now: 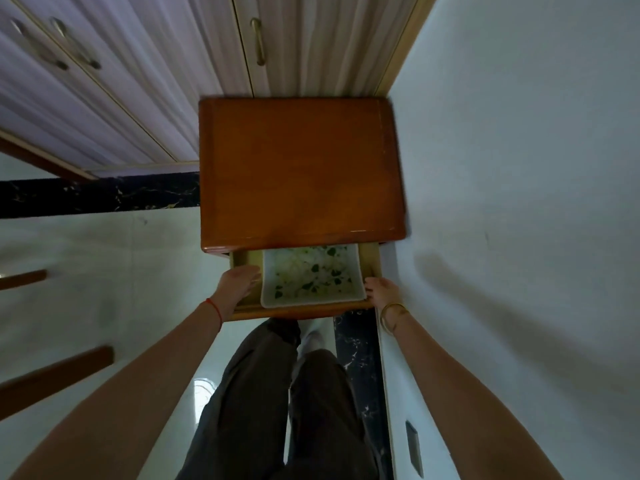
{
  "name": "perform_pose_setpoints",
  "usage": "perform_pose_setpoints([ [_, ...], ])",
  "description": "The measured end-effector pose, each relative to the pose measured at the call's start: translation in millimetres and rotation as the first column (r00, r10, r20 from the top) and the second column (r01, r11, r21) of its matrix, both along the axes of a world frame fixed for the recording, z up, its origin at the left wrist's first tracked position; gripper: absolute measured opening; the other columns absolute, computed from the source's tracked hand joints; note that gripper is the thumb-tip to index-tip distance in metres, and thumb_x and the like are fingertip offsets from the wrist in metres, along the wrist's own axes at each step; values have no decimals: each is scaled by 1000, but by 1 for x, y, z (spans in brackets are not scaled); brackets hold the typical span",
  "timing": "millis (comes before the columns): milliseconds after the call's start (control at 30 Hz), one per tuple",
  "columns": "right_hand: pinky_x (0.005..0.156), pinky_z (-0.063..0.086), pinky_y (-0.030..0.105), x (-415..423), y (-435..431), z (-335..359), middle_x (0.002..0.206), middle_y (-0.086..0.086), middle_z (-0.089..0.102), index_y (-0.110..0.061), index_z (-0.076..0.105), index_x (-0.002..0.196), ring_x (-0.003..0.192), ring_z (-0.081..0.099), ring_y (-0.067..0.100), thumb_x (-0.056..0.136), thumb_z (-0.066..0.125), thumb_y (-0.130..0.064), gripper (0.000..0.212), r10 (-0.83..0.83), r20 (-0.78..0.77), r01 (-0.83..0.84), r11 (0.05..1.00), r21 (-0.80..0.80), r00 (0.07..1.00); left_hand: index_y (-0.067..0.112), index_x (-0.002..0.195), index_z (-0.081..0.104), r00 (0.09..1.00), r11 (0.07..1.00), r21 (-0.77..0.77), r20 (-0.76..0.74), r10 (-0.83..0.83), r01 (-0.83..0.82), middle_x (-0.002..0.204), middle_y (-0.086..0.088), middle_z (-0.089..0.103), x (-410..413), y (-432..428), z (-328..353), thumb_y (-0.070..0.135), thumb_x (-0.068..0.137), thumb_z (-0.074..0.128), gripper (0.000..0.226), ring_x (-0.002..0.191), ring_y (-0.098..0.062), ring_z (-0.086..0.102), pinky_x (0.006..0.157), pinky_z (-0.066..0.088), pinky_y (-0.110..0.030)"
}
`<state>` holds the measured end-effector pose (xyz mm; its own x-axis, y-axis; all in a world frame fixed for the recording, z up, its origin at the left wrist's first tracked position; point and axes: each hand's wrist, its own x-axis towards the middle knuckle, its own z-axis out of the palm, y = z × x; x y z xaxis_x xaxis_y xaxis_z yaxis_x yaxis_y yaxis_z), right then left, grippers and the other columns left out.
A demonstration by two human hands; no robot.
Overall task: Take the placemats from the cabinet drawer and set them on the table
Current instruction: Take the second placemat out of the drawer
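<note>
I look straight down on a small brown wooden cabinet [301, 171] whose top drawer [242, 258] is pulled out toward me. Inside lies a white placemat with a green leaf print [311, 275], filling most of the drawer. My left hand [239, 284] reaches into the drawer at the mat's left edge, fingers fairly straight and touching it. My right hand [381, 291] is at the mat's right front corner by the drawer front; its fingertips are hidden, so the hold is unclear. How many mats are stacked there is not visible.
A white wall [519, 168] runs close along the cabinet's right side. Wardrobe doors with metal handles [258, 41] stand behind it. Dark wooden furniture legs [55, 375] show at the left over the pale glossy floor. My legs stand right before the drawer.
</note>
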<state>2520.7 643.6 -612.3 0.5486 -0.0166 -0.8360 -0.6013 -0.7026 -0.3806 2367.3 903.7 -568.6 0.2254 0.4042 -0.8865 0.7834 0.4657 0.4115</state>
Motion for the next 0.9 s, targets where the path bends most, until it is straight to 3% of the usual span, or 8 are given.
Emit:
perform_pose_setpoints([
  [67, 80, 47, 36, 5, 5, -20, 98, 23, 65, -3, 66, 97, 88, 60, 29, 91, 44, -30, 35, 105, 27, -104, 994, -36, 994, 13, 104, 57, 998, 997, 43, -33, -58, 60, 113, -13, 60, 4, -9, -28, 25, 94, 60, 16, 103, -29, 56, 97, 47, -41],
  [133, 77, 43, 35, 11, 7, -44, 95, 17, 62, -6, 64, 96, 89, 57, 29, 97, 38, -28, 33, 169, 43, -167, 985, -53, 985, 12, 114, 59, 994, 992, 64, -31, -107, 109, 115, -12, 54, 8, -14, -55, 21, 98, 53, 19, 109, -32, 53, 99, 43, -41],
  [267, 82, 39, 32, 23, 8, -97, 109, 15, 55, -11, 55, 117, 98, 54, 29, 99, 40, -24, 27, 219, 60, -214, 973, -87, 974, 11, 148, 40, 967, 965, 70, -49, -249, 252, 145, -14, 45, 11, -19, -109, 20, 99, 50, 50, 133, -34, 44, 99, 38, -35],
  [433, 94, 40, 36, 30, 2, -153, 138, 18, 49, -8, 46, 139, 122, 49, 38, 99, 42, -29, 45, 303, -4, -299, 939, -168, 953, 15, 154, 25, 965, 968, 23, -87, -248, 251, 149, -18, 42, 13, -23, -159, 25, 98, 53, 63, 133, -38, 46, 106, 44, -45],
  [533, 101, 38, 38, 34, -1, -168, 141, 17, 47, -8, 43, 142, 126, 47, 38, 98, 45, -27, 47, 258, -24, -258, 951, -171, 966, 13, 153, 25, 968, 975, 12, -127, -218, 221, 146, -20, 46, 12, -23, -177, 27, 96, 57, 66, 129, -39, 50, 105, 45, -51],
  [767, 104, 40, 38, 40, -1, -179, 138, 19, 51, 1, 51, 134, 125, 49, 37, 94, 51, -15, 43, 235, -21, -235, 955, -182, 972, 0, 138, 46, 957, 980, 48, -230, -175, 191, 130, -19, 56, 2, -23, -190, 17, 95, 58, 48, 120, -37, 55, 97, 50, -42],
  [833, 102, 40, 37, 40, -2, -177, 136, 20, 53, 3, 52, 131, 125, 49, 38, 93, 50, -8, 40, 227, -5, -225, 958, -180, 974, -3, 127, 55, 960, 986, 34, -234, -151, 163, 119, -19, 62, -4, -20, -194, 14, 93, 60, 39, 110, -36, 60, 98, 50, -44],
  [900, 98, 42, 37, 42, -3, -175, 132, 21, 56, 1, 55, 128, 121, 51, 38, 92, 50, -6, 38, 212, 18, -206, 963, -172, 977, -7, 107, 62, 971, 993, 33, -215, -102, 111, 89, -16, 63, -8, -20, -194, 8, 91, 61, 22, 81, -31, 61, 89, 54, -44],
])
